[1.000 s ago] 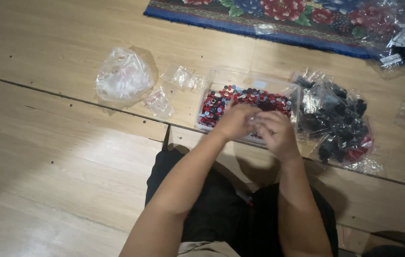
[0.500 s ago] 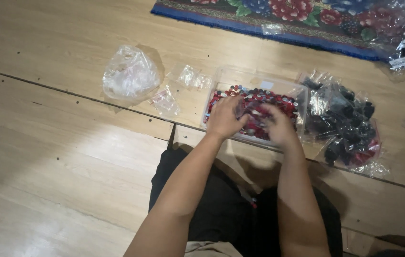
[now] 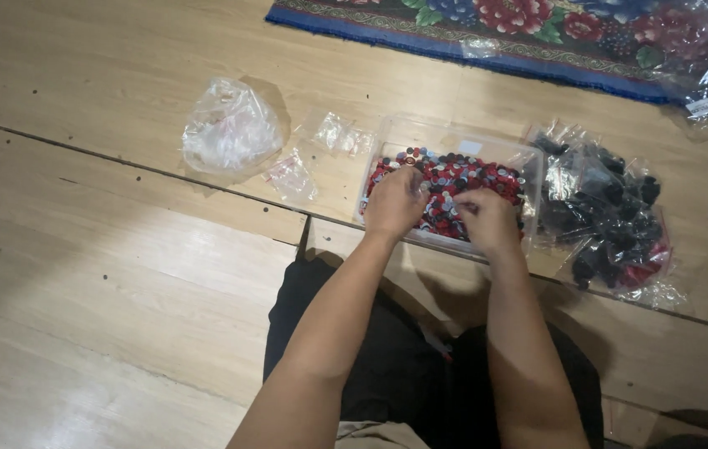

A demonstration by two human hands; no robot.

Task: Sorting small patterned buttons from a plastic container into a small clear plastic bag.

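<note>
A person sits on a pale wooden floor (image 3: 121,274) with both bare hands reaching into a clear rectangular plastic tray (image 3: 454,137) that lies just in front of their dark-clothed legs. The tray is filled with small round red, black and white pieces (image 3: 454,179), loosely heaped. The left hand (image 3: 394,202) rests palm-down on the left part of the heap, its fingers curled down into the pieces; whether it grips any cannot be told. The right hand (image 3: 487,218) rests on the near right part of the heap, fingers bent together as if pinching, though what lies between them is hidden. Just to the right of the tray, touching it, lies a clear plastic bag of dark and red parts (image 3: 612,216). To the left of the tray lie small empty clear bags (image 3: 339,133) and, farther left, a crumpled clear plastic bag (image 3: 229,126). Beyond, along the top edge, lies a floral rug with a blue border (image 3: 487,25).
</note>
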